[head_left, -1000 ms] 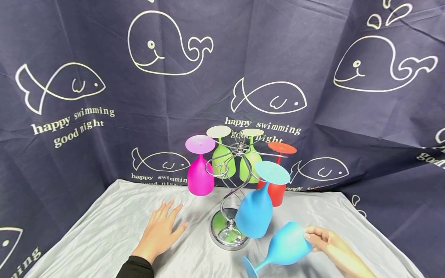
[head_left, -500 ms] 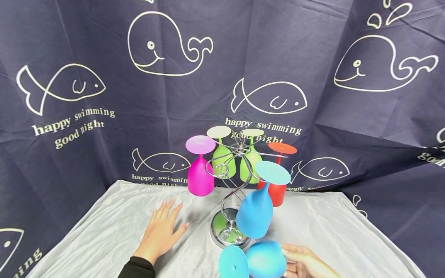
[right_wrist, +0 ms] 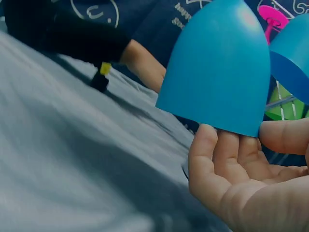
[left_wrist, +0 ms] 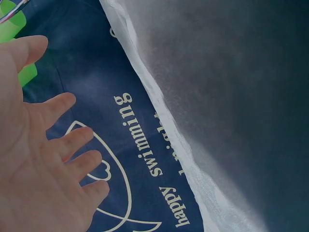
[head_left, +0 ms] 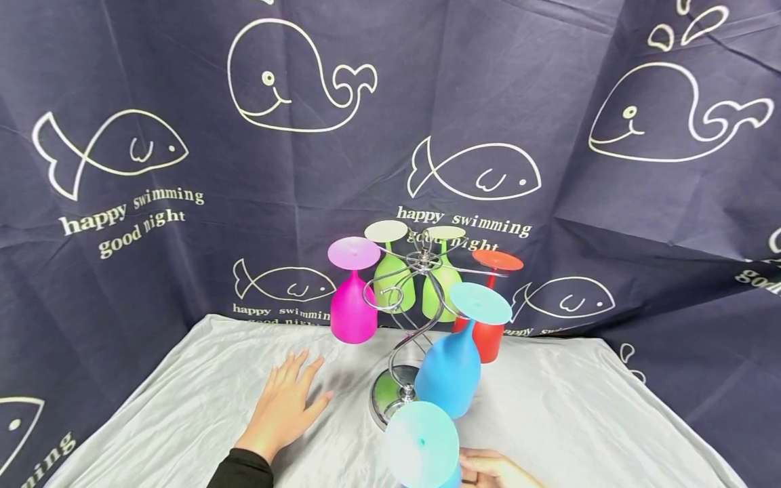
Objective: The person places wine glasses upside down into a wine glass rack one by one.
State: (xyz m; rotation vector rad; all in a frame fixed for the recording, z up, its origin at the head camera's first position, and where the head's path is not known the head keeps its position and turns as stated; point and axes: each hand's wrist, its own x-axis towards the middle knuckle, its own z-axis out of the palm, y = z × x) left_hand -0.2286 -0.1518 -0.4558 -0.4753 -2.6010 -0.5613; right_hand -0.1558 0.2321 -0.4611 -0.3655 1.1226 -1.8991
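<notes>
My right hand (head_left: 497,469) grips a blue plastic goblet (head_left: 422,444) near its rim, thumb and fingertips pinching the bowl edge (right_wrist: 219,72) in the right wrist view. This goblet is upside down, its round foot facing up in front of the chrome rack (head_left: 381,396) and hiding part of the rack's base. On the rack hang a magenta goblet (head_left: 354,312), two green goblets (head_left: 393,285), a red goblet (head_left: 488,342) and another blue goblet (head_left: 450,369), all foot up. To the rack's left, my left hand (head_left: 283,407) is spread with straight fingers and holds nothing.
A silvery cloth (head_left: 567,400) covers the table. Behind it hangs a dark blue curtain (head_left: 390,88) printed with whales and fish. An unused looped arm (head_left: 383,298) of the rack shows at the front left, beside the magenta goblet.
My right hand has moved left and toward me with the blue goblet, turning it from lying sideways to foot up. The left hand and the hanging goblets have stayed put.
</notes>
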